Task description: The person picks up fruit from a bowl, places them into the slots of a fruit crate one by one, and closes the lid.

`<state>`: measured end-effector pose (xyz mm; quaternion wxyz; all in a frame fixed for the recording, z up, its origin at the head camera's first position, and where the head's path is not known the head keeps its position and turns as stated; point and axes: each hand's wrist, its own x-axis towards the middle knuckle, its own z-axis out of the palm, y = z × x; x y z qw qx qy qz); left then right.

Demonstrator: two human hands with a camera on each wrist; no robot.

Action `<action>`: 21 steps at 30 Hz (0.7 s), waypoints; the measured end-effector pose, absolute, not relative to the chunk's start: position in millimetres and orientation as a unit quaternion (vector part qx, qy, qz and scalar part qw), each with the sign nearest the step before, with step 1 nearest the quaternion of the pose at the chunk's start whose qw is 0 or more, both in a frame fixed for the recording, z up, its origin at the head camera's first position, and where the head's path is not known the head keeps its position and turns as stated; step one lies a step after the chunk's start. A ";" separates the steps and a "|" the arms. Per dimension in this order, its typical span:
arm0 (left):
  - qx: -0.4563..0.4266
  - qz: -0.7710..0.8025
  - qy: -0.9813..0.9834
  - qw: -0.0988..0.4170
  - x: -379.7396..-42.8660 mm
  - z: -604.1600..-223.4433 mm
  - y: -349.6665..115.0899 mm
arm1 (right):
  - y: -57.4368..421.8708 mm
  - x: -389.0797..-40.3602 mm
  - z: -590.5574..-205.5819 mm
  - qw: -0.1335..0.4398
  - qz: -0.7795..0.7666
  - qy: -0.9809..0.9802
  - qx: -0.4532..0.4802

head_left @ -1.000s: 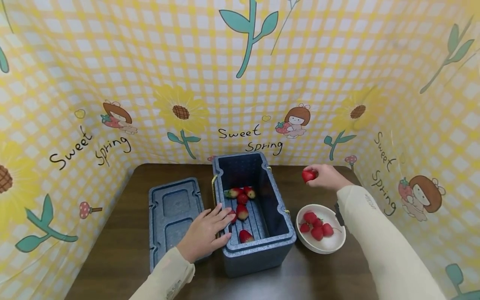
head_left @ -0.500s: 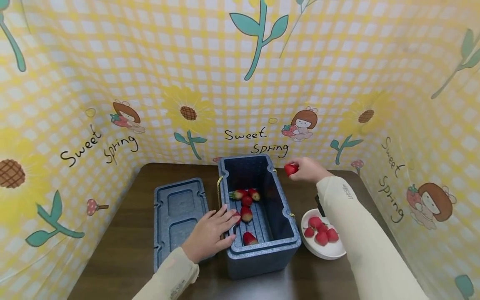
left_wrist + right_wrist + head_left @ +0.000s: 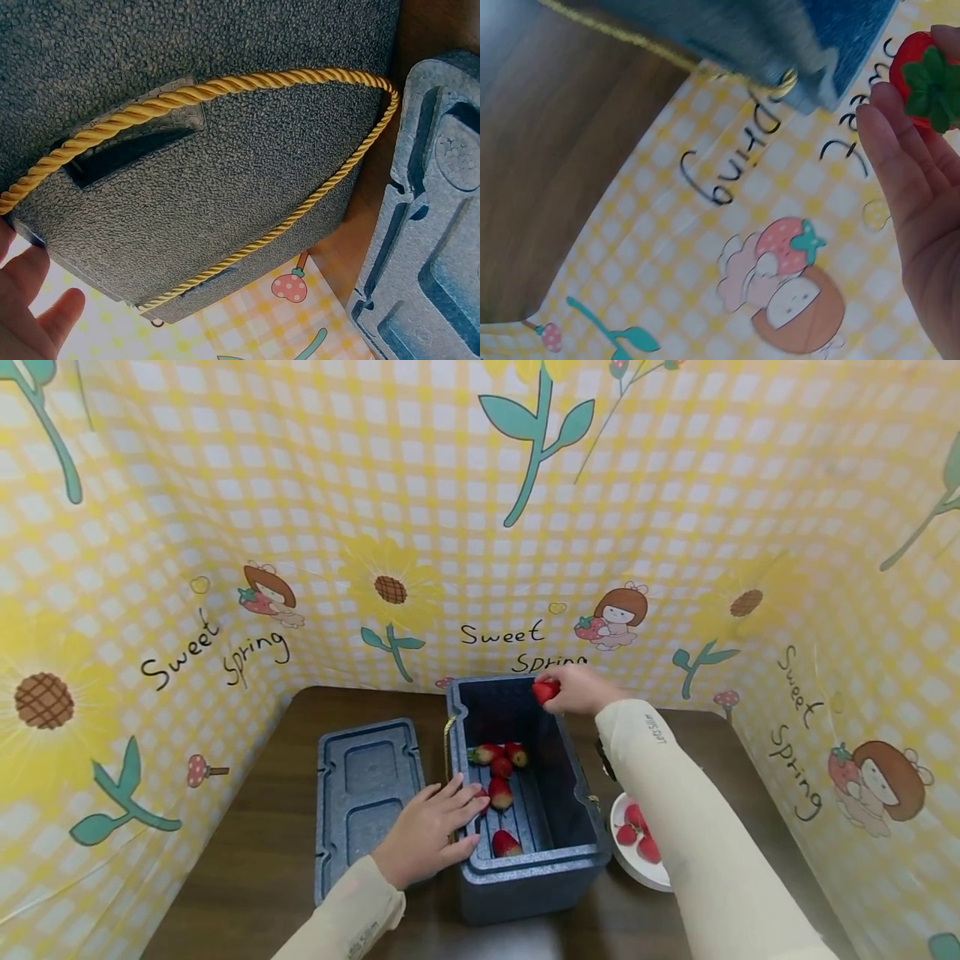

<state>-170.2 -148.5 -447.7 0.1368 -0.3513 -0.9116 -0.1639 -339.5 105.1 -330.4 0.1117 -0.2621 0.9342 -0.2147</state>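
My right hand (image 3: 579,690) pinches a red strawberry (image 3: 546,692) over the far right rim of a grey foam box (image 3: 525,889). Green leaves show on this strawberry (image 3: 932,88) in the right wrist view. My left hand (image 3: 433,828) rests on the box's left rim with its fingers reaching over the edge. Inside the box lie several strawberries (image 3: 500,792), some red and some pale at one end; one is partly hidden by my left fingers. A white bowl (image 3: 651,878) with more strawberries (image 3: 647,847) stands right of the box, partly covered by my right sleeve.
The box's grey lid (image 3: 369,793) lies on the brown table (image 3: 247,827) to the left. A twisted yellow rope handle (image 3: 292,77) hangs on the box's side. Behind stands a yellow checked cloth (image 3: 420,468) with printed flowers.
My right hand has carried the strawberry leftward, from above the table beyond the bowl to the box's far right rim. My left hand stays on the left rim.
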 end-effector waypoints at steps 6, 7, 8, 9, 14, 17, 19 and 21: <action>-0.356 -0.158 -0.909 0.144 -170.0 -447.1 -149.5 | 79.7 -343.0 -327.0 0.143 -0.215 0.930 -0.261; -0.357 -0.157 -0.910 0.142 -170.1 -447.4 -149.0 | 77.0 -343.0 -327.1 0.145 -0.215 0.929 -0.263; -0.357 -0.157 -0.910 0.140 -170.2 -447.4 -148.4 | 74.4 -342.5 -326.7 0.147 -0.216 0.929 -0.261; -0.356 -0.157 -0.911 0.139 -170.4 -447.5 -147.8 | 72.2 -342.2 -326.6 0.147 -0.215 0.929 -0.262; -0.355 -0.160 -0.911 0.138 -170.6 -446.6 -146.3 | 65.1 -342.1 -327.7 0.141 -0.215 0.926 -0.275; -0.354 -0.162 -0.911 0.136 -170.5 -446.1 -146.6 | 62.8 -342.9 -330.2 0.133 -0.206 0.928 -0.280; -0.352 -0.162 -0.912 0.133 -170.3 -445.7 -147.2 | 61.6 -343.5 -333.6 0.129 -0.199 0.931 -0.278; -0.349 -0.162 -0.914 0.128 -170.5 -445.6 -147.7 | 60.0 -344.7 -338.7 0.129 -0.196 0.932 -0.276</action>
